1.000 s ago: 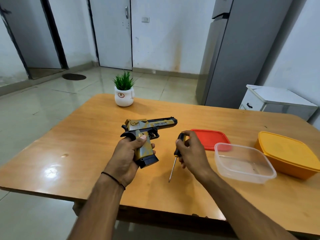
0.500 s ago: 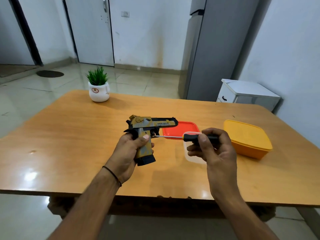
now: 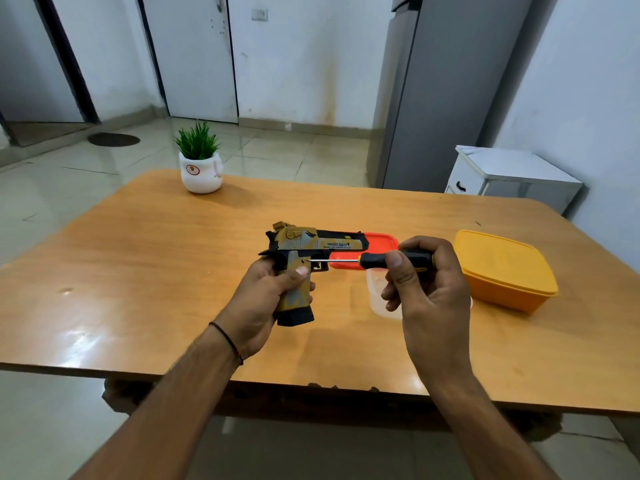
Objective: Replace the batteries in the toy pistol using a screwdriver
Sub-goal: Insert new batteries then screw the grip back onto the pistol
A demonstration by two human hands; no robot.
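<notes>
Toy pistol (image 3: 304, 251) held over the middle of the table (image 3: 138, 271), my left hand (image 3: 263, 299) clamped round its grip. My right hand (image 3: 426, 289) grips the screwdriver (image 3: 377, 260), tip against the pistol. Red lid (image 3: 382, 241), clear tub (image 3: 377, 299) just beyond; yellow box (image 3: 502, 268) right.

Yellows, red and black are set against a honey-brown table (image 3: 138, 271).
The toy pistol (image 3: 304, 244) is mottled in worn mustard yellow and grey, with a black slide and a black base; the screwdriver (image 3: 372, 260) is shown with a black handle banded in orange-yellow and a silver shaft. A lid (image 3: 382, 242) is coloured red, a box (image 3: 502, 268) yellow, a tub (image 3: 375, 296) clear. A white pot (image 3: 201, 176) is topped with green leaves.
</notes>
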